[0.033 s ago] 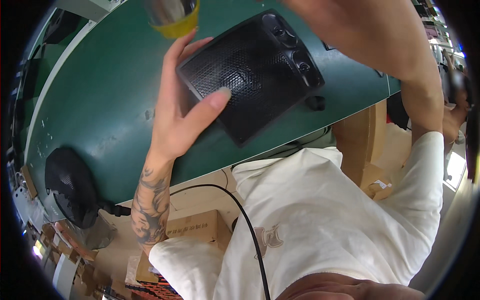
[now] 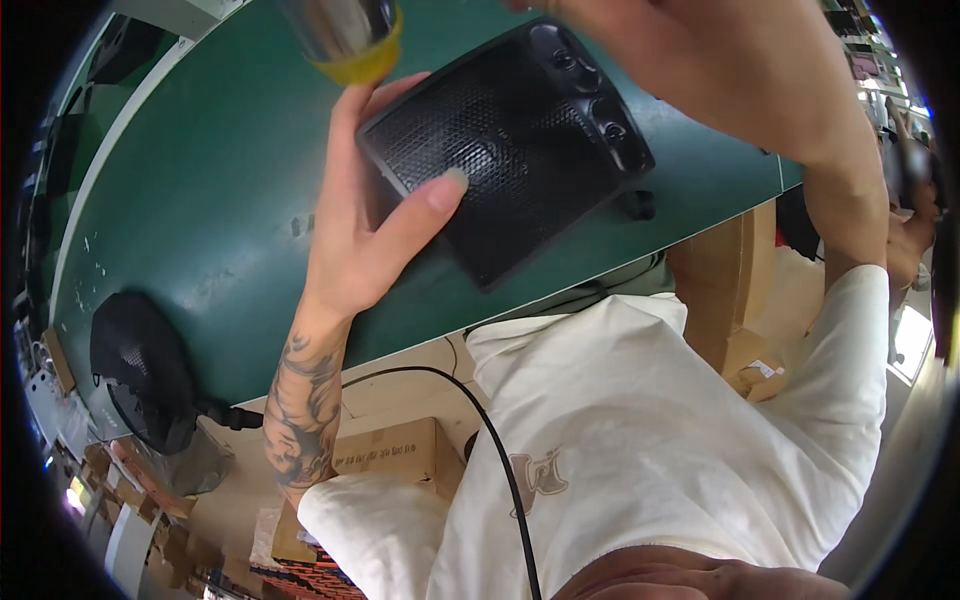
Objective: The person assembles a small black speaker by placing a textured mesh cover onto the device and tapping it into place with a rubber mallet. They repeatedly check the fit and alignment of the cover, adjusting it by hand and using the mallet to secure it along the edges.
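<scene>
So from where I'm standing, closest in is the person's white T-shirt (image 2: 650,430), with a black cable (image 2: 400,370) curving over it. Just this side of the table's near edge there's a cardboard carton (image 2: 390,450) low down to the left, plus taller cardboard (image 2: 715,270) to the right.

Onto the green table (image 2: 200,210): a black round mesh-covered thing (image 2: 140,360) sits right at the left end of the near edge, by the corner. Further right along that edge there's a small dark knobby piece (image 2: 637,205), partly tucked behind the main thing, a black box (image 2: 510,150) with a mesh face and a glossy strip of round fittings down one end. It's over the table, lowest corner near the near edge. Can't tell if it's touching.

Left hand (image 2: 365,250) has it: thumb across the mesh, fingers around the left side, so that grip is full of box. Right hand (image 2: 600,25) is beyond the box's far corner and mostly cut off, so no clue about its grip. Last, up past the left fingertips, a blurry see-through thing (image 2: 360,50) with a yellow end.
</scene>
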Motion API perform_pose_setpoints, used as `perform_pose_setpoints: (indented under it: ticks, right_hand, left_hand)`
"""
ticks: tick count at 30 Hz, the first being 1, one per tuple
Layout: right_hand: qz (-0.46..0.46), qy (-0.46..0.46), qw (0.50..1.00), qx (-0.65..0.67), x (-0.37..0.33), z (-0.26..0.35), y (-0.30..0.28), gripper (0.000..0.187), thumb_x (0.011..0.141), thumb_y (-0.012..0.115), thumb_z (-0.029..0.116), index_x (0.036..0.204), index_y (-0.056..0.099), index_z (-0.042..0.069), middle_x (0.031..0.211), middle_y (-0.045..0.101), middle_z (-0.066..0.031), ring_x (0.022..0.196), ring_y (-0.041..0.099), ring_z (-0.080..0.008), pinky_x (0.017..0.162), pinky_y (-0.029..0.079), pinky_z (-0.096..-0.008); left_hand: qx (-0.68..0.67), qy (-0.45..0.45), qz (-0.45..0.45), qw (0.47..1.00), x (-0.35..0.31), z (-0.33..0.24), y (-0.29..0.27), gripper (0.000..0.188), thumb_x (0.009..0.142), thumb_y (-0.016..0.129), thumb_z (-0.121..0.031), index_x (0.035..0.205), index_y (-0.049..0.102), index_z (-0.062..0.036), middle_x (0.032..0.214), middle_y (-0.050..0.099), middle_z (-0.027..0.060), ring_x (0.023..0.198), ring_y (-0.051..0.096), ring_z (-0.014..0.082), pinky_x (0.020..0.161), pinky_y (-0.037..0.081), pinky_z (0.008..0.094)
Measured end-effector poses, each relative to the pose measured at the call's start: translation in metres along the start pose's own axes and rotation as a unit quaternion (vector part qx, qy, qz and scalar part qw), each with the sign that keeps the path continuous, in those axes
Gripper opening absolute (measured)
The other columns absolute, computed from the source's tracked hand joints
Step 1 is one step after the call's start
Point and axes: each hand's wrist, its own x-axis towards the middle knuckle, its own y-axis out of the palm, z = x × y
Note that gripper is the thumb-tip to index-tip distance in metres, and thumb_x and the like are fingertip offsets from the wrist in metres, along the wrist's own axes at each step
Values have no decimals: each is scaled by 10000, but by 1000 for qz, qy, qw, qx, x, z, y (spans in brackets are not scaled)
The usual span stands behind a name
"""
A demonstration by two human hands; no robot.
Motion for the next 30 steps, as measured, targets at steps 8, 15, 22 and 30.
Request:
perform_pose_setpoints:
  ticks: [8, 15, 22, 30]
  right_hand:
    - [9, -22, 1000, 18, 5, -1, 3, 133, 942, 612, 69, 966, 648, -57, 838, 641, -211, 847, 665, -398, 769, 537, -438]
    - [61, -45, 997, 35, 15, 6, 2, 129, 932, 613, 61, 942, 653, -61, 814, 640, -217, 841, 664, -401, 769, 537, -435]
    - [-63, 72, 995, 42, -15, -5, 5, 147, 986, 613, 116, 982, 654, -24, 814, 615, -205, 788, 627, -388, 738, 510, -448]
    - [-46, 35, 998, 7, -15, -6, 9, 178, 1013, 592, 131, 1076, 643, -27, 878, 607, -203, 830, 622, -382, 754, 500, -440]
  left_hand:
    - [19, -28, 11, 999, -2, -4, -1, 706, 950, 719, -187, 1499, 340, 42, 1401, 490, 149, 1295, 492, 239, 1134, 354, 378]
    - [38, -33, 10, 999, 0, -3, -1, 761, 953, 715, -235, 1536, 314, 46, 1416, 485, 163, 1300, 497, 248, 1142, 349, 386]
    - [32, -43, -6, 999, 2, -1, 1, 833, 930, 722, -248, 1569, 280, 52, 1434, 464, 190, 1333, 477, 269, 1152, 336, 398]
    - [89, -43, -56, 994, 2, 2, 9, 752, 975, 688, -308, 1546, 356, 51, 1368, 522, 155, 1299, 488, 229, 1139, 343, 364]
